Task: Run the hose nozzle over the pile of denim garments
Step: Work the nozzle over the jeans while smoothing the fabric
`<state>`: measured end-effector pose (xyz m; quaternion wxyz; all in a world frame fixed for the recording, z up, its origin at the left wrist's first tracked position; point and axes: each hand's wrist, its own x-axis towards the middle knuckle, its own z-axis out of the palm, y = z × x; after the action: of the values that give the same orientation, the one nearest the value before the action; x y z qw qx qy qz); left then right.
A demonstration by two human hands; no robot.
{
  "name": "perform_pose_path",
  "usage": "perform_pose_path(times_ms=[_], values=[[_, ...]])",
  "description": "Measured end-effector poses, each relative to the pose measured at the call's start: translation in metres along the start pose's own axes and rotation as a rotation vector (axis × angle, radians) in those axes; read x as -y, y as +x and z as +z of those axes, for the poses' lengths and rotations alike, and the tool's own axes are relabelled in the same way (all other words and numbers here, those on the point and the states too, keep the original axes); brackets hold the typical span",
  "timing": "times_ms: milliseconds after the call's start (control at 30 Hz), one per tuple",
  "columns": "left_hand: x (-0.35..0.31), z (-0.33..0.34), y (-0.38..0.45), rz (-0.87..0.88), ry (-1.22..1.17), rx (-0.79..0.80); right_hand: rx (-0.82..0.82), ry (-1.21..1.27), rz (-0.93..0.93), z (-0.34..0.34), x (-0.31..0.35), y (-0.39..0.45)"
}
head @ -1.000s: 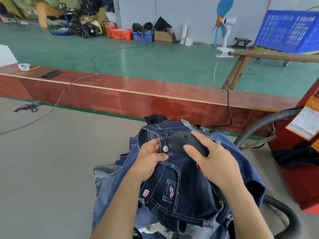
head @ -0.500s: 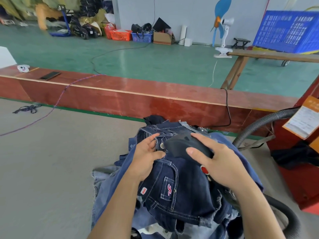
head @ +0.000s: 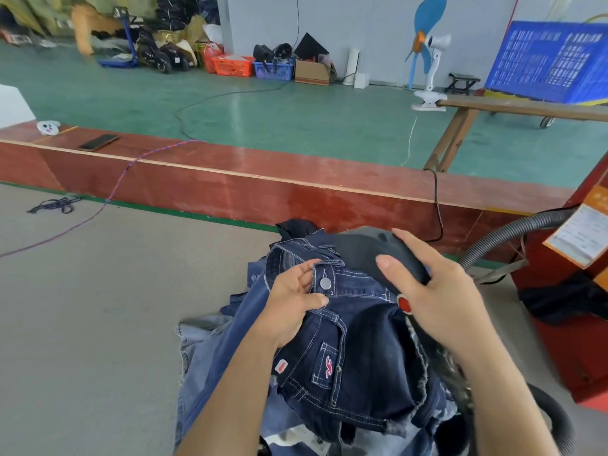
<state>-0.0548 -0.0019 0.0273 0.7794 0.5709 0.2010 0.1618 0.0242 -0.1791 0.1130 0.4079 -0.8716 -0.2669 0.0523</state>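
With the left hand (head: 292, 302) pinching the waistband of the dark blue denim pile (head: 355, 350), the right hand (head: 434, 291), fingers curled over the black plastic hose nozzle (head: 365, 251) on the pile's far top, should glide slowly, keeping it flat.

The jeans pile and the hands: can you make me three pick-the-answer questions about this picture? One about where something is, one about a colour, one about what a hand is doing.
1. Where does the phone lie?
A. on the red wooden ledge
B. on the jeans
C. in the blue crate

2. What colour is the round button on the nozzle?
A. green
B. red
C. yellow

3. What is the left hand doing?
A. hanging free
B. pressing the floor
C. holding the dark jeans at the waistband

Answers:
1 A, the phone rests on the ledge's top, far left.
2 B, a red button shows beside the right hand, which grips the nozzle.
3 C, its thumb and fingers pinch the denim beside the metal button.
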Motion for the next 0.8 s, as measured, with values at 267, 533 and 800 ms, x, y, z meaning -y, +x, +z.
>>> perform_pose_path(times_ms=[267,533,800], values=[[0.000,0.003,-0.001,-0.004,-0.023,0.031,0.175,-0.197,-0.008,0.012,-0.004,-0.003],[-0.003,-0.001,0.000,-0.028,-0.144,-0.039,0.017,-0.014,-0.010,-0.003,-0.004,0.002],[-0.005,0.002,0.001,-0.097,-0.306,-0.081,0.238,-0.185,-0.043,0.004,-0.004,-0.004]])
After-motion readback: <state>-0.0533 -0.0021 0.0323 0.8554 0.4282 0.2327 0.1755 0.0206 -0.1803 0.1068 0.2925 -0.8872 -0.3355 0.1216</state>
